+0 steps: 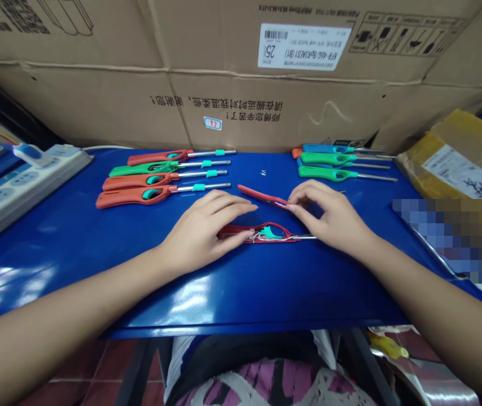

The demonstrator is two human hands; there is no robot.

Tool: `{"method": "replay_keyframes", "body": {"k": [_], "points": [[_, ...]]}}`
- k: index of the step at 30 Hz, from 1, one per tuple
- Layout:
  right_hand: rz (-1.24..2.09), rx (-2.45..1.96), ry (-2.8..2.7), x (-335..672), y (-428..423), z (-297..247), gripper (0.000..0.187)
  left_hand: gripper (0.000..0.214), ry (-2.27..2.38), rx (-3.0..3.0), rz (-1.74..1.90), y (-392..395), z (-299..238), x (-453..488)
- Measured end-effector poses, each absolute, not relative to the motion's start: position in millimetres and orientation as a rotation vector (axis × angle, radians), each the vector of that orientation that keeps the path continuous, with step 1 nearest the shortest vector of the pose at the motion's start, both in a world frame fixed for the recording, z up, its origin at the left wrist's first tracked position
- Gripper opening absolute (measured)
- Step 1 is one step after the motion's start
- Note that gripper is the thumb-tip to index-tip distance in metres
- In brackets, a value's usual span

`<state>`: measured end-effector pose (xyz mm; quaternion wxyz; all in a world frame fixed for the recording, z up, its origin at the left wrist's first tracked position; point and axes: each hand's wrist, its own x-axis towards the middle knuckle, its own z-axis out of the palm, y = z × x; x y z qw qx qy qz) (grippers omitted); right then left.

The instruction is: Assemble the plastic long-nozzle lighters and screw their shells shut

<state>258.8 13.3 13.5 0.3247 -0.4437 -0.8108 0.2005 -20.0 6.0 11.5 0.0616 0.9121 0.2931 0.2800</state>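
Note:
A red lighter half-shell [281, 230] lies on the blue table with its inside facing up, showing a teal trigger [268, 232], pale wires and a metal tube [305, 237] running to the right. My left hand [209, 231] rests over its handle end, fingers stretched and apart, thumb touching the inner parts near the trigger. Part of the handle is hidden beneath that hand. In my right hand [328, 211], thumb and fingers pinch one end of the matching red cover half [262, 195], held tilted just above and behind the opened lighter.
Several red and green lighters [133, 196] lie in a row at the back left. More blue and green ones [325, 173] lie back right. A power strip [25, 177] stands left; a taped package [456, 163] stands right. Behind rises a cardboard box [232, 79].

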Motion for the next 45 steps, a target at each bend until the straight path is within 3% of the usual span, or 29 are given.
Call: {"method": "replay_keyframes", "body": {"k": [8,13,21,24,29,35,45], "points": [[1.183,-1.315,-1.678,264.0,14.7,19.6,0.039,0.047,0.986,3.008,0.886,16.2,25.4,-31.8],[1.249,-1.312,-1.677,261.5,10.4,21.4,0.044,0.036,0.818,2.973,0.877,18.0,25.6,-34.7],[1.320,-1.298,-1.680,258.9,8.8,21.1,0.040,0.037,0.774,2.894,0.795,16.3,22.3,-35.1],[1.317,-1.226,-1.756,259.4,8.2,18.3,0.039,0.031,0.785,2.883,0.719,14.9,25.7,-34.4],[1.124,-1.147,-2.073,261.1,5.4,14.8,0.057,0.029,0.790,2.822,0.632,13.8,31.2,-33.8],[0.791,-1.005,-2.343,258.8,4.7,11.5,0.041,0.026,0.831,2.799,0.442,13.8,31.9,-32.8],[0.769,-0.977,-2.424,255.6,4.7,9.4,0.036,0.026,0.929,2.846,0.307,12.6,29.8,-33.5]]}}
